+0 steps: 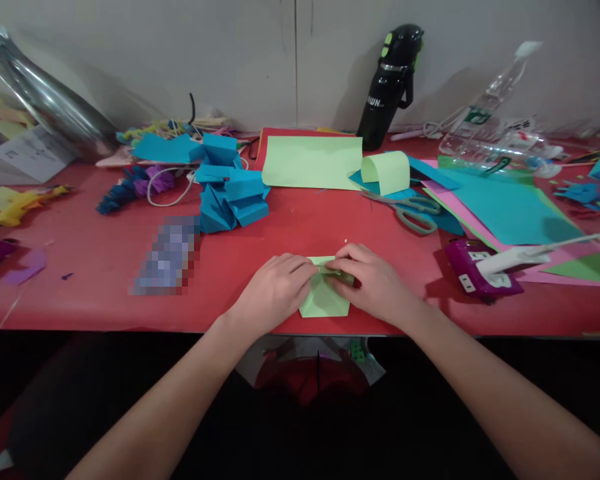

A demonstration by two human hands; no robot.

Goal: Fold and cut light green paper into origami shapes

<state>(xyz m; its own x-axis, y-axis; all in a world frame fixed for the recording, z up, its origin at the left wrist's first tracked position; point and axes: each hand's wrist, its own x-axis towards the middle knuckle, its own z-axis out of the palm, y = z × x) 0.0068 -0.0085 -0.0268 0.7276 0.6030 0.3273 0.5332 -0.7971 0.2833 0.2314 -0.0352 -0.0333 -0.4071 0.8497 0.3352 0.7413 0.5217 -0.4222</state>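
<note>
L hand [275, 290] & R hand [373, 277] are gripping green paper [325, 303] at its far part, prob. keeping fold from springing; paper's lying left of & nearer than scissors [396, 203].

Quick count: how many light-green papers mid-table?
3: a small paper touched by the left hand and right hand, a flat sheet behind it, and a curled piece right of the sheet. Others may be hidden.

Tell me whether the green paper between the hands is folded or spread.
The green paper is partly folded: a raised fold shows between the left hand and right hand; its near part lies flat.
</note>
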